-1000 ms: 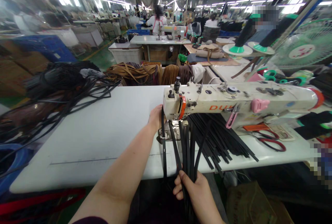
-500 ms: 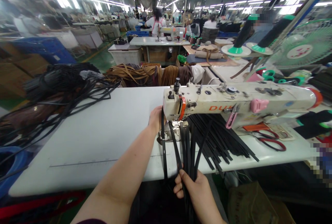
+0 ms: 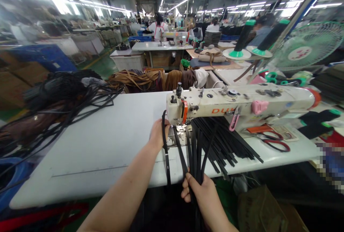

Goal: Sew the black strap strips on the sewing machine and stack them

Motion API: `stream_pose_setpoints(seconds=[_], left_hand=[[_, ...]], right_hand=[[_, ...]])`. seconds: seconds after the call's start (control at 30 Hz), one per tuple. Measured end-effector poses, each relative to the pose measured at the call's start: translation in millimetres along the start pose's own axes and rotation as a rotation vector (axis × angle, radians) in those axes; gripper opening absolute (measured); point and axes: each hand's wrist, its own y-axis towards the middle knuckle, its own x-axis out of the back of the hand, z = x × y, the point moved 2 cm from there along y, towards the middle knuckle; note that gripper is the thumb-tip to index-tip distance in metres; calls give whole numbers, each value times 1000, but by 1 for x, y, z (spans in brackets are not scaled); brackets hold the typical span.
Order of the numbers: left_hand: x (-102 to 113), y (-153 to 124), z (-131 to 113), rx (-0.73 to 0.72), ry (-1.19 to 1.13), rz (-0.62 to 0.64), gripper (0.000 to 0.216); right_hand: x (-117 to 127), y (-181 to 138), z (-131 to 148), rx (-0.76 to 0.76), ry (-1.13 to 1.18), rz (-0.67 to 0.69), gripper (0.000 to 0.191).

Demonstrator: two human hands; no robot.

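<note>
My right hand (image 3: 198,188) is closed around several black straps (image 3: 199,153) in front of the table edge, the thumb pressing on them. Those straps run up to the presser foot (image 3: 184,128) of a sewing machine (image 3: 215,105). To the left of the needle area, my left hand (image 3: 158,133) is closed by a single black strap (image 3: 165,135), which bends over it and hangs down past the table edge. That hand's fingertips are partly hidden by the strap and the machine head. A fan of black straps (image 3: 223,146) lies beneath the machine arm.
Red-handled scissors (image 3: 275,141) lie right of the straps, and pink thread snips (image 3: 234,120) hang on the machine. A heap of black cords (image 3: 61,92) covers the table's left end. Thread cones (image 3: 243,40) and a green fan (image 3: 303,49) stand behind. A co-worker (image 3: 158,28) sits farther back.
My left hand has shifted slightly left and down, and the single strap beside it now bends more at its top. My right hand keeps its grip. The whole view has turned slightly right.
</note>
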Motion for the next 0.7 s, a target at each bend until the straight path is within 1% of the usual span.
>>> stream_pose_setpoints(seconds=[0.07,0.17,0.27,0.37,0.57,0.7], left_hand=[[-1,-22,-5,-46,-16,-15,16],[0,-52,-16,-185,1,25,17],[5,-71,-27,-294,88,70,25],[11,-76,-33,-306,130,87,29],[13,-72,-34,-282,100,93,30],[13,-72,-34,-268,97,85,31]], right_hand=[[1,1,-3,-16,7,-4,68],[3,1,-6,-42,30,-6,75],[8,-3,-5,-42,51,10,68],[14,-9,-2,-89,83,25,64],[24,-20,-7,-197,138,81,70],[29,-23,-13,-229,123,63,73]])
